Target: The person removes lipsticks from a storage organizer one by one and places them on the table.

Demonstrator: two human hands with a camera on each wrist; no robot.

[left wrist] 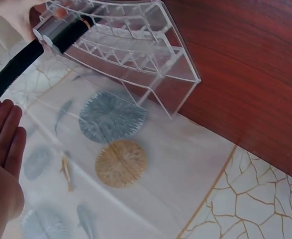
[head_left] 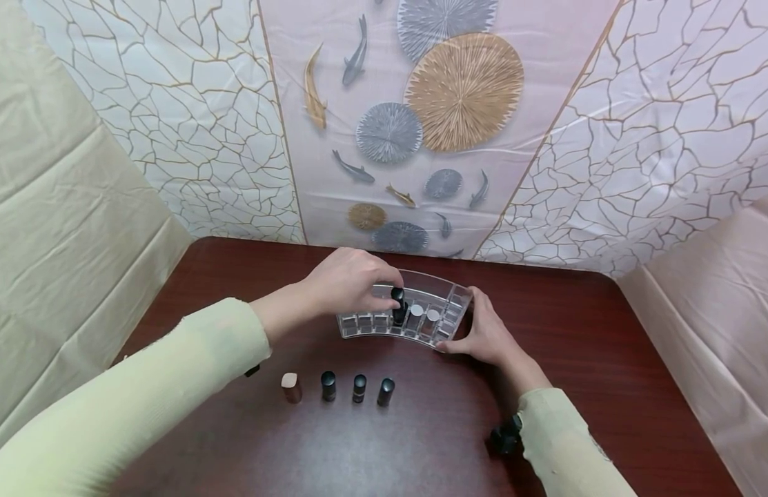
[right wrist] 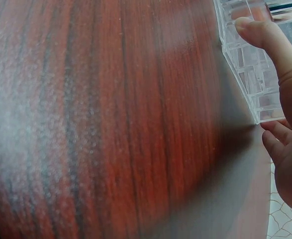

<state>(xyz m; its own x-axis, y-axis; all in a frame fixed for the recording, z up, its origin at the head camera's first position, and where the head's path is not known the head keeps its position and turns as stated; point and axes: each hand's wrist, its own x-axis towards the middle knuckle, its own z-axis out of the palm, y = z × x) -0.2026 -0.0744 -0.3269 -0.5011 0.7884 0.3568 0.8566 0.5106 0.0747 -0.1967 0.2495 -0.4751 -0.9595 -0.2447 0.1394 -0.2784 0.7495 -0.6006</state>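
Between thumb and fingertips my left hand (head_left: 352, 283) pinches a black lipstick tube (head_left: 397, 295) over the clear acrylic organizer (head_left: 427, 281). In the left wrist view the slim black tube reaches toward the organizer (left wrist: 173, 62), where a dark tube with a gold band (left wrist: 71, 36) shows. Whether its lower end is inside a slot I cannot tell. Two pale-topped lipsticks (head_left: 416, 312) stand in neighbouring slots. My right hand (head_left: 486, 331) grips the organizer's right end, thumb on the near edge; the right wrist view shows the thumb (right wrist: 265, 37) on the clear wall.
On the near side of the dark red wood table (head_left: 446, 428), a brown tube with a beige top (head_left: 291, 388) stands in a row with black lipstick tubes (head_left: 328, 386), (head_left: 359, 388), (head_left: 386, 392). Patterned cloth (head_left: 334, 200) hangs behind the table, with pale cloth at both sides.
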